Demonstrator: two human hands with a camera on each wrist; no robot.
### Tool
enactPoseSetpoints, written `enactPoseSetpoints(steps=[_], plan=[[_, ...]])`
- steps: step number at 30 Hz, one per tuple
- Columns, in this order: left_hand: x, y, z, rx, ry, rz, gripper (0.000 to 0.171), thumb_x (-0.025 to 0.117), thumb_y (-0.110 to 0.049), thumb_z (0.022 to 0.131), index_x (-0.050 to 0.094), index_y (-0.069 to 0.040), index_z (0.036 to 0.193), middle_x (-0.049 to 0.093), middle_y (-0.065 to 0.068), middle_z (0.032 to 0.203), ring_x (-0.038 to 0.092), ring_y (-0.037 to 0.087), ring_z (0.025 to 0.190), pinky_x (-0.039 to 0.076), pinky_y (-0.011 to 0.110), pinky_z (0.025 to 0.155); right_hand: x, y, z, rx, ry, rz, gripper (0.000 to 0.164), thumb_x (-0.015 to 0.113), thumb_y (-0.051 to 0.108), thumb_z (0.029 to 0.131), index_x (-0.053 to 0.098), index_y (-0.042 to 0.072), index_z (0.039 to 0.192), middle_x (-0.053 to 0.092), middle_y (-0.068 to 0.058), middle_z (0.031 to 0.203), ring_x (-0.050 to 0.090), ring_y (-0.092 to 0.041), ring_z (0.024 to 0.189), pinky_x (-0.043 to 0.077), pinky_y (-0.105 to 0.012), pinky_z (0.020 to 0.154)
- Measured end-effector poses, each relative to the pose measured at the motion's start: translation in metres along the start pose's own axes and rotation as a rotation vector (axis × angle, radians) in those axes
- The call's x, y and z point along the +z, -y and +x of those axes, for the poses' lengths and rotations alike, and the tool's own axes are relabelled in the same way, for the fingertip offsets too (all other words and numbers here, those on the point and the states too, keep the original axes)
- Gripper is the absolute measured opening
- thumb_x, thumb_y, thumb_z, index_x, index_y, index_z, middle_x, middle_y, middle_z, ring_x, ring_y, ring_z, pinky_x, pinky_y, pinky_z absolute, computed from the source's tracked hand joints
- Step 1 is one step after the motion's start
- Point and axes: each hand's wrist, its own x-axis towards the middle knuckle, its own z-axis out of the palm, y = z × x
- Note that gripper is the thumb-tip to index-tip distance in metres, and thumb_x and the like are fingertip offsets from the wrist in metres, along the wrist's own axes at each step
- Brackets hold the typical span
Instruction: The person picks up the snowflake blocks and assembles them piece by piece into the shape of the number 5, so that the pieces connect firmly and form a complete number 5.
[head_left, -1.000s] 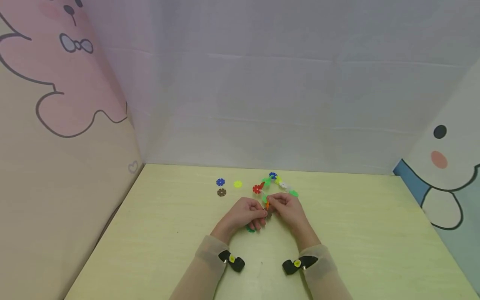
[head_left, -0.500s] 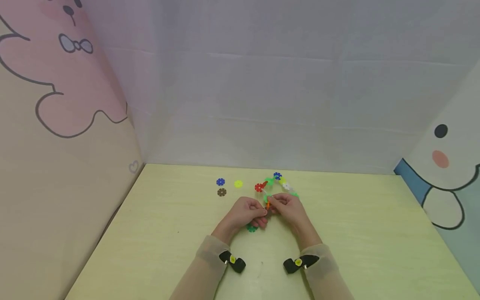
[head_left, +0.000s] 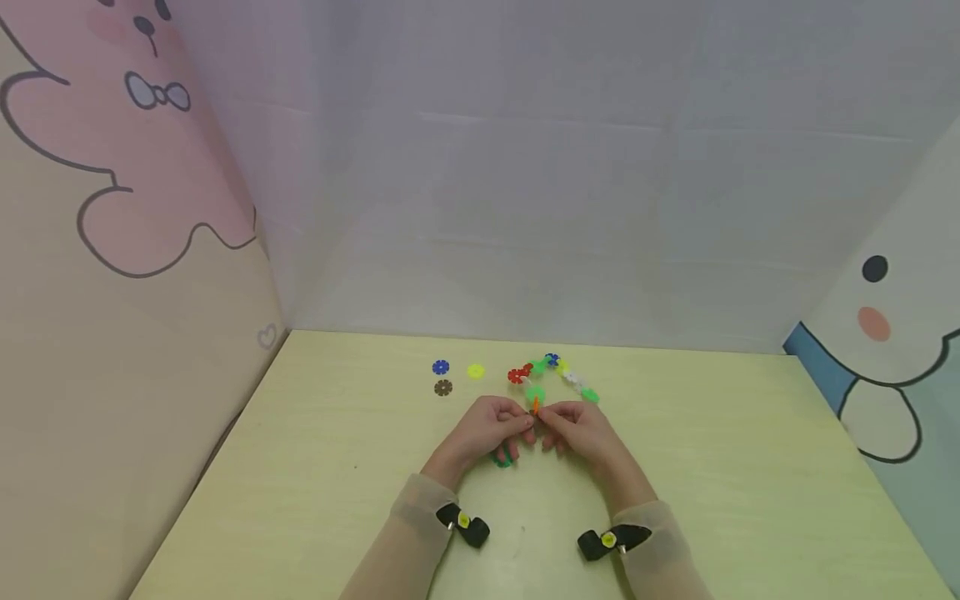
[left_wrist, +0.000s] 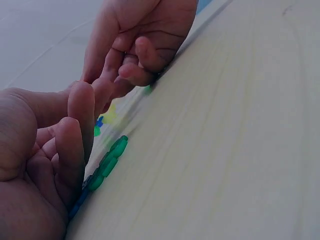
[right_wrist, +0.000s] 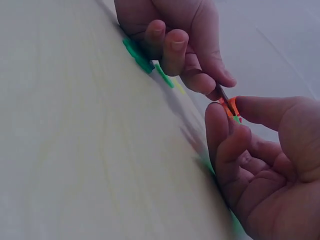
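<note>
My left hand (head_left: 486, 429) pinches a dark brown notched plastic disc (right_wrist: 223, 93) between thumb and index finger. Facing it, the thumb and fingertips of my right hand (head_left: 588, 429) grip an orange notched disc (right_wrist: 236, 104). The brown disc's edge meets the orange one, mostly covered by fingertips. Beyond the orange piece runs a chain of joined discs: light green (head_left: 535, 393), red (head_left: 516, 377), blue (head_left: 552, 359), white (head_left: 572, 378) and a green end piece (head_left: 590, 395). A dark green disc (left_wrist: 109, 162) lies on the table by my left hand's lower fingers.
Left of the chain, a loose blue disc (head_left: 441, 367), a brown disc (head_left: 443, 387) and a yellow disc (head_left: 476, 371) lie flat on the pale wooden table (head_left: 337, 517). A white curtain-like backdrop (head_left: 480, 208) rises behind the table's far edge.
My right hand has shifted slightly toward me and right, its lower fingers now showing below the pieces. The joined chain has wobbled a little. My left hand stays nearly in place.
</note>
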Motion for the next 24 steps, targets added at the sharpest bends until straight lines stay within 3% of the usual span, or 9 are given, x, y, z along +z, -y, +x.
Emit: enactPoseSetpoints(steps=[8, 13, 18, 20, 24], plan=[[0.003, 0.0, -0.002, 0.015, 0.007, 0.106, 0.021, 0.072, -0.022, 0.108, 0.078, -0.006, 0.096, 0.079, 0.005, 0.08, 0.061, 0.01, 0.051, 0.049, 0.023, 0.046, -0.005, -0.003, -0.009, -0.01, -0.028, 0.049, 0.026, 0.073, 0.011, 0.106, 0.074, -0.011, 0.121, 0.08, -0.012, 0.092, 0.069, -0.014, 0.074, 0.053, -0.022, 0.061], [0.0, -0.004, -0.004, -0.006, 0.005, 0.079, 0.025, 0.072, -0.025, 0.108, 0.078, -0.003, 0.098, 0.076, 0.006, 0.078, 0.056, 0.01, 0.049, 0.047, 0.023, 0.046, -0.007, -0.007, -0.013, -0.008, -0.039, 0.079, 0.024, 0.073, 0.008, 0.106, 0.074, -0.012, 0.12, 0.081, -0.014, 0.094, 0.071, -0.014, 0.077, 0.055, -0.022, 0.065], [-0.007, -0.014, -0.008, -0.023, -0.056, 0.076, 0.026, 0.071, -0.024, 0.108, 0.077, 0.0, 0.1, 0.073, 0.006, 0.077, 0.054, 0.01, 0.052, 0.045, 0.022, 0.049, -0.01, -0.011, -0.014, -0.021, 0.0, 0.113, 0.028, 0.075, 0.004, 0.103, 0.072, -0.013, 0.125, 0.081, -0.017, 0.104, 0.076, -0.015, 0.085, 0.059, -0.023, 0.071], [-0.012, -0.019, -0.01, -0.017, -0.082, 0.136, 0.025, 0.07, -0.022, 0.108, 0.076, 0.0, 0.1, 0.073, 0.006, 0.078, 0.055, 0.01, 0.053, 0.046, 0.022, 0.051, -0.011, -0.012, -0.013, -0.025, 0.019, 0.121, 0.03, 0.076, 0.004, 0.102, 0.071, -0.013, 0.127, 0.081, -0.018, 0.107, 0.077, -0.016, 0.087, 0.06, -0.024, 0.074], [-0.023, -0.025, -0.016, -0.007, -0.091, 0.371, 0.015, 0.072, -0.02, 0.105, 0.075, -0.008, 0.097, 0.073, 0.002, 0.08, 0.06, 0.011, 0.06, 0.051, 0.026, 0.058, -0.011, -0.013, -0.013, -0.029, 0.039, 0.137, 0.033, 0.076, 0.002, 0.102, 0.069, -0.015, 0.129, 0.081, -0.019, 0.11, 0.077, -0.016, 0.088, 0.061, -0.024, 0.077]])
